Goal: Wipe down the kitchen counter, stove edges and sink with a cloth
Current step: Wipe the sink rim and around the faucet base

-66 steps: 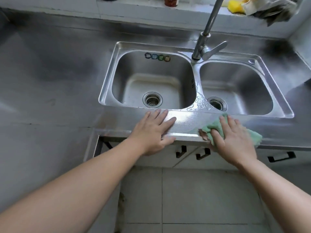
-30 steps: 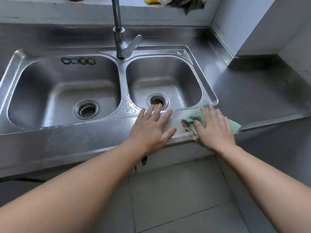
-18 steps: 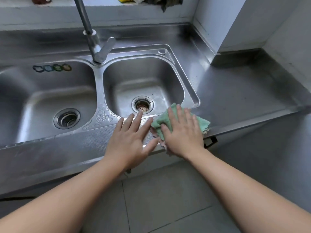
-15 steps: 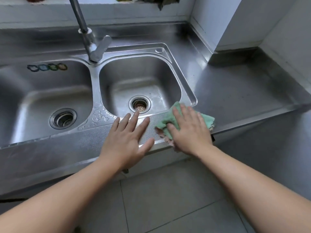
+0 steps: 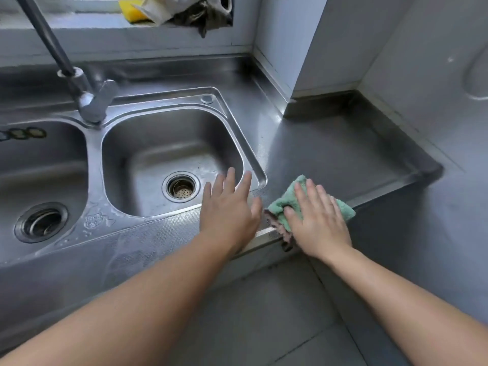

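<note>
Flatly, the right hand's [image 5: 318, 220] fingers [image 5: 303, 195] are lying outspread, gripping nothing, pressing the folded green microfibre cloth [image 5: 287, 207] onto the front edge of the stainless steel table [image 5: 343, 154], just right of the double-bowl steel sink [image 5: 237, 122]. Just beside it, the empty left hand [image 5: 228, 210] is resting flat, fingers spread, on the sink's front rim.

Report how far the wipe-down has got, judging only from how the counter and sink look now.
Done, apparently: the front strip before the basins shows wet streaks. In hand: the right hand presses the green cloth flat on the counter edge beside the right basin; the left hand rests open alongside. Left: the counter stretch to the right corner looks dry, droplets remain between the basins, and no stove is in view.
</note>
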